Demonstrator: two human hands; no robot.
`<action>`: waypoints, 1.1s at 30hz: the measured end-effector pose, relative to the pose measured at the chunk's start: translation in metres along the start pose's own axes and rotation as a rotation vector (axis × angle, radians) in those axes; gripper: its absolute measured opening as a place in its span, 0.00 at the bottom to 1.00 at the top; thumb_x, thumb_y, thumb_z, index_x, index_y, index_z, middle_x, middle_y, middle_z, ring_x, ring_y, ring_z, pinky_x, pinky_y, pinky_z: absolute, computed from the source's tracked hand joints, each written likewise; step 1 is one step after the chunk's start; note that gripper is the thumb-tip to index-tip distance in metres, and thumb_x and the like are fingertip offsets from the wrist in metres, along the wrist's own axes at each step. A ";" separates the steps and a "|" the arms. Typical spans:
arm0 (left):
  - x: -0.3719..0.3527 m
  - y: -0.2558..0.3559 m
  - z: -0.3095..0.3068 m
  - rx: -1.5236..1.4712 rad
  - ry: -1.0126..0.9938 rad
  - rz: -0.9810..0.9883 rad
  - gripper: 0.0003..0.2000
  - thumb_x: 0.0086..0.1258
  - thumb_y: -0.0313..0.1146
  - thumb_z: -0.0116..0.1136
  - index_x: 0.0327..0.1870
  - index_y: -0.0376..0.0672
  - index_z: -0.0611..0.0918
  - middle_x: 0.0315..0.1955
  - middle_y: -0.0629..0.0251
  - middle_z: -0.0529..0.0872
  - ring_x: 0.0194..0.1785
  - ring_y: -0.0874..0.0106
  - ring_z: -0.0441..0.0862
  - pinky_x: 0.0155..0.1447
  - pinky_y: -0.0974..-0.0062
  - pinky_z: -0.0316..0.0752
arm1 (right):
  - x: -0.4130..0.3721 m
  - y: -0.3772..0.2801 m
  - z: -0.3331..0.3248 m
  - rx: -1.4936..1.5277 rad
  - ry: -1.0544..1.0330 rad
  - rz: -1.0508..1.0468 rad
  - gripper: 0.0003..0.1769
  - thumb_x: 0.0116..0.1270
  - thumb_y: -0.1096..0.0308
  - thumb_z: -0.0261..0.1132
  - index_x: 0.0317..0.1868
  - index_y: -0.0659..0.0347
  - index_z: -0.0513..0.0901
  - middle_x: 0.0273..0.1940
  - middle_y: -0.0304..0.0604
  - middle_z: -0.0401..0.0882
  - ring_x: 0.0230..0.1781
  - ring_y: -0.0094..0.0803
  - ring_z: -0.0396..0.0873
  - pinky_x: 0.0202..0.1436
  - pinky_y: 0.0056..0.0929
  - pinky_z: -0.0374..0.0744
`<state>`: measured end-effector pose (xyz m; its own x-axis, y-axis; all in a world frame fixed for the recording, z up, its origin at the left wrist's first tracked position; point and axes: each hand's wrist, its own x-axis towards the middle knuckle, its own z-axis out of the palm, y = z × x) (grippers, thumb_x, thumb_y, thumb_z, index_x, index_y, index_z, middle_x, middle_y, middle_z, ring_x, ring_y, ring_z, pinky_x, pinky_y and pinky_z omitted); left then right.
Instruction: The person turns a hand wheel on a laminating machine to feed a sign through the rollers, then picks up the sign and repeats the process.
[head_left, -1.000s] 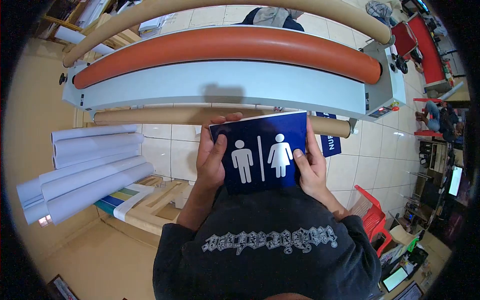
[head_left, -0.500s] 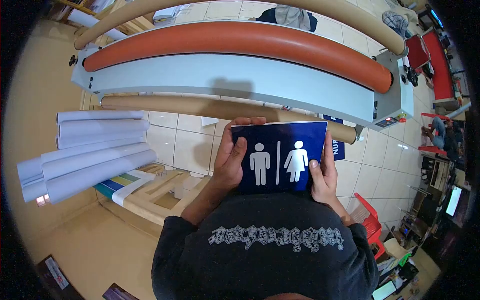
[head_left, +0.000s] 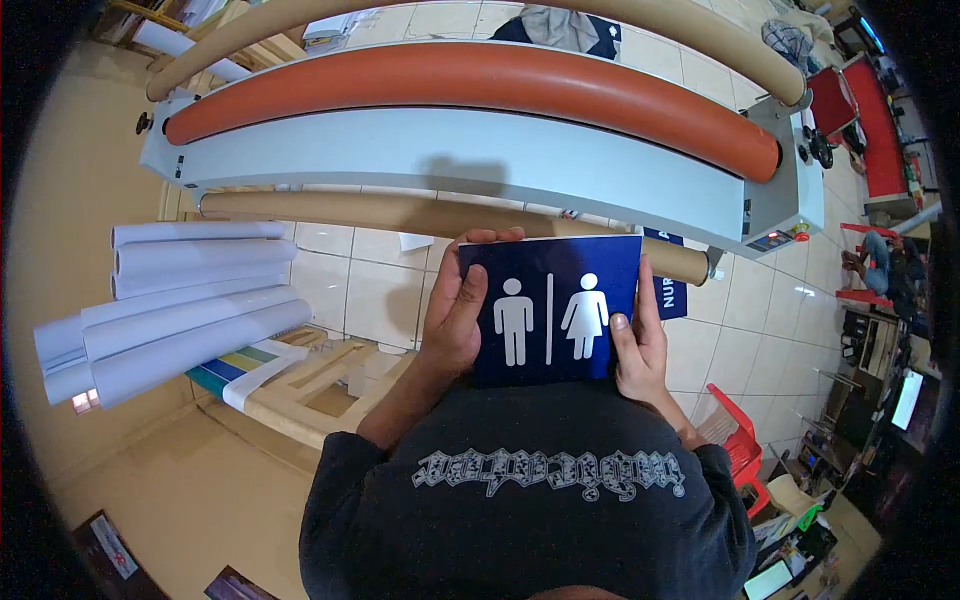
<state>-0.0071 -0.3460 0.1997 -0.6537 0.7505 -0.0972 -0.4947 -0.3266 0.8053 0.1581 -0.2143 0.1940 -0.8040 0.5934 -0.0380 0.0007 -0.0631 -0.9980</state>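
A dark blue sign with two white figures and a white line between them is held upright before my chest. My left hand grips its left edge, thumb on the front face and fingers curled over the top corner. At the right edge my right hand holds it, thumb on the front and fingers behind and along the side. Partly hidden behind the sign is another blue sign with white lettering, of which "NUR" shows.
Ahead stands a wide machine with an orange roller and cardboard tubes. White paper rolls lie on a wooden frame at left. A red chair is at right. Another person sits at far right.
Both hands and the sign have shifted slightly left. The person beyond the machine has moved a little to the left and up in view.
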 end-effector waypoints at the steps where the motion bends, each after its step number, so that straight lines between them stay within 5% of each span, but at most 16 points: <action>1: 0.001 0.000 -0.001 0.000 -0.016 0.000 0.16 0.79 0.38 0.42 0.62 0.40 0.63 0.62 0.54 0.72 0.64 0.67 0.71 0.69 0.67 0.65 | 0.000 0.001 0.000 0.000 0.005 0.008 0.35 0.74 0.74 0.47 0.75 0.72 0.41 0.77 0.57 0.43 0.78 0.39 0.45 0.76 0.30 0.46; 12: 0.011 0.001 0.002 0.044 -0.039 -0.041 0.16 0.79 0.37 0.42 0.61 0.40 0.64 0.62 0.55 0.71 0.65 0.65 0.69 0.70 0.65 0.64 | -0.003 0.006 -0.007 0.159 0.004 0.092 0.36 0.74 0.73 0.49 0.76 0.69 0.41 0.77 0.55 0.43 0.78 0.36 0.45 0.76 0.29 0.45; 13: 0.013 -0.001 0.002 0.049 -0.032 -0.039 0.15 0.79 0.36 0.42 0.61 0.39 0.65 0.62 0.55 0.72 0.65 0.66 0.70 0.70 0.66 0.64 | -0.002 0.009 -0.005 0.136 0.058 0.036 0.37 0.74 0.72 0.51 0.77 0.65 0.43 0.74 0.53 0.55 0.73 0.34 0.58 0.73 0.30 0.54; 18: 0.023 0.001 0.012 0.081 -0.024 -0.090 0.15 0.79 0.35 0.41 0.61 0.39 0.65 0.61 0.54 0.72 0.64 0.66 0.70 0.70 0.66 0.64 | -0.006 0.003 -0.010 0.163 0.077 0.105 0.37 0.74 0.71 0.52 0.77 0.65 0.43 0.74 0.55 0.53 0.72 0.33 0.57 0.72 0.29 0.55; 21: 0.034 -0.005 0.018 0.087 -0.075 -0.096 0.16 0.79 0.36 0.42 0.62 0.39 0.65 0.61 0.54 0.72 0.64 0.66 0.70 0.70 0.66 0.64 | -0.005 0.003 -0.019 0.229 0.155 0.081 0.39 0.73 0.72 0.54 0.77 0.66 0.40 0.70 0.55 0.62 0.68 0.32 0.64 0.70 0.28 0.59; 27: 0.073 -0.030 0.059 0.093 -0.102 -0.079 0.17 0.79 0.38 0.43 0.62 0.39 0.65 0.61 0.55 0.72 0.64 0.67 0.70 0.70 0.67 0.64 | -0.006 0.007 -0.097 0.285 0.070 0.305 0.25 0.71 0.76 0.58 0.67 0.68 0.67 0.52 0.43 0.82 0.51 0.22 0.77 0.58 0.21 0.71; 29: 0.088 -0.042 0.079 0.064 -0.113 -0.109 0.18 0.79 0.40 0.44 0.62 0.39 0.65 0.61 0.56 0.72 0.64 0.68 0.71 0.70 0.67 0.64 | 0.001 0.000 -0.127 0.133 0.061 0.429 0.14 0.70 0.75 0.60 0.54 0.69 0.79 0.46 0.40 0.84 0.44 0.20 0.78 0.51 0.20 0.74; 33: 0.117 -0.061 0.117 0.135 -0.111 -0.133 0.21 0.79 0.42 0.43 0.64 0.37 0.64 0.59 0.55 0.75 0.62 0.68 0.73 0.69 0.68 0.66 | 0.019 -0.006 -0.171 0.081 0.117 0.467 0.11 0.70 0.73 0.61 0.48 0.70 0.83 0.39 0.38 0.85 0.39 0.18 0.77 0.44 0.19 0.75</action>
<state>0.0135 -0.1705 0.2078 -0.5171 0.8428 -0.1492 -0.4863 -0.1459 0.8615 0.2443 -0.0650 0.1908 -0.6561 0.5729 -0.4912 0.2956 -0.4038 -0.8658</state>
